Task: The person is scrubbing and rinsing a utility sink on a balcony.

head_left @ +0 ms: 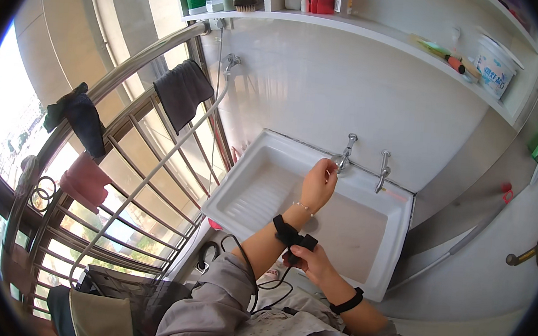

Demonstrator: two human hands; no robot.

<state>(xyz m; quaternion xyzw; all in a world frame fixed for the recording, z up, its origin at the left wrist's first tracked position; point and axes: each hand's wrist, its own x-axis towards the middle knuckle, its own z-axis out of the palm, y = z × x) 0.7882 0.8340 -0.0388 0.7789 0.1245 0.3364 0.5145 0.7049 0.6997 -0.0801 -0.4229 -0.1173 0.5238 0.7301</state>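
My left hand (319, 183) reaches over the white sink (396, 241), its fingers curled at the handle of the left tap (346, 156). A beaded bracelet (304, 207) circles that wrist, and a black strap (286, 230) wraps the forearm below it. Beside this strap, my right hand (315, 265) is closed on a small black device (301, 245) with a black cable (272, 283) running down from it. Its far side is hidden by my fingers. Another black band (348, 300) sits on my right wrist. Cloudy, greyish water appears to stand in the basin.
A second tap (383, 172) is on the wall to the right. Cloths, including a dark one (184, 94) and a pink one (85, 181), hang on the metal railing at left. A pale hose (169, 154) crosses the railing. Bottles and a brush (249, 3) stand on the shelf above.
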